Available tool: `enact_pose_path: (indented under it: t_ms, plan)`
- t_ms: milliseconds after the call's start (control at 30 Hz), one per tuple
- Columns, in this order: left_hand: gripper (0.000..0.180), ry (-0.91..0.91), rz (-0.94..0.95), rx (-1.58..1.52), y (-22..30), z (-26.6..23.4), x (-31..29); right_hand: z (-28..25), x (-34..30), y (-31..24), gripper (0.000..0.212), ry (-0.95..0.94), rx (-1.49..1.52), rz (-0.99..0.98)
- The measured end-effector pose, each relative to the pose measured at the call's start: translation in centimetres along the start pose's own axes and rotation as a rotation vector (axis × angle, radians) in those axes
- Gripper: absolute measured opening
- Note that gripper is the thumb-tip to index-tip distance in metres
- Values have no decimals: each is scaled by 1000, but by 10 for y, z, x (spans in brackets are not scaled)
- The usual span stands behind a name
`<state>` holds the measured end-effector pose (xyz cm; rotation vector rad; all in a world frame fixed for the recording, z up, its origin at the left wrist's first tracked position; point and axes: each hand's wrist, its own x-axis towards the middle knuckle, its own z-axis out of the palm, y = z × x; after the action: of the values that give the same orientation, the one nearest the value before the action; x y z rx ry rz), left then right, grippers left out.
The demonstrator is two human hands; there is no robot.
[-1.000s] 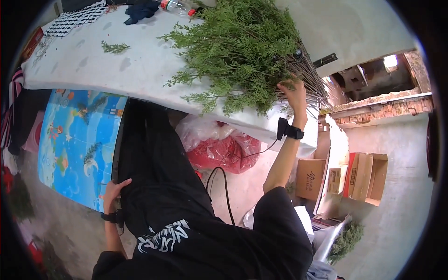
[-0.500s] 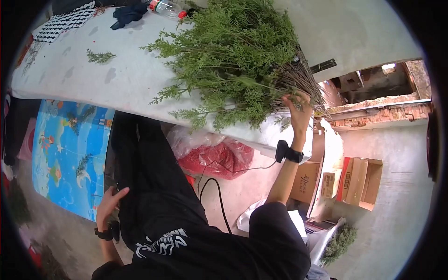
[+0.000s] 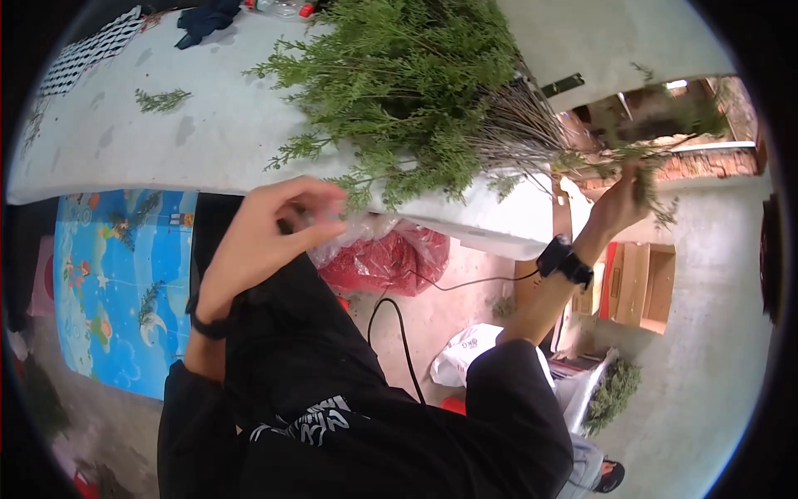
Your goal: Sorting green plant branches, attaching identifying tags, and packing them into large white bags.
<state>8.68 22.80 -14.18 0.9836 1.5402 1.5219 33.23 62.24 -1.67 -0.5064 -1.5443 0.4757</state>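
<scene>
Left of the heaped conifer branches [image 3: 407, 100], a hand could pass low over the white-covered table [image 3: 224, 137], skirting one loose sprig [image 3: 163, 101]. The heap blocks the table's right half, its foliage reaching the near edge just beyond the left hand [image 3: 274, 229]. Below that edge, a looped black cable [image 3: 402, 334] obstructs the gap.

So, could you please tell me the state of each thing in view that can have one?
Left hand, open and empty
Right hand, closed on a green leafy sprig
Bundle of green leafy branches, lying on the white-covered table
Brown-and-red cardboard box, open
Clear plastic bottle, lying down, red cap on
Dark blue cloth, crumpled
</scene>
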Motion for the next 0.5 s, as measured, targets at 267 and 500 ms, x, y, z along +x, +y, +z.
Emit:
enact_pose_path:
  t_ms: [267,500]
  plan:
    - [66,-21,304,50,29,63,47,18,61,-191,26,-165,577,-197]
    - [84,233,463,91,58,51,29,100,48,-226,32,-216,784,-80]
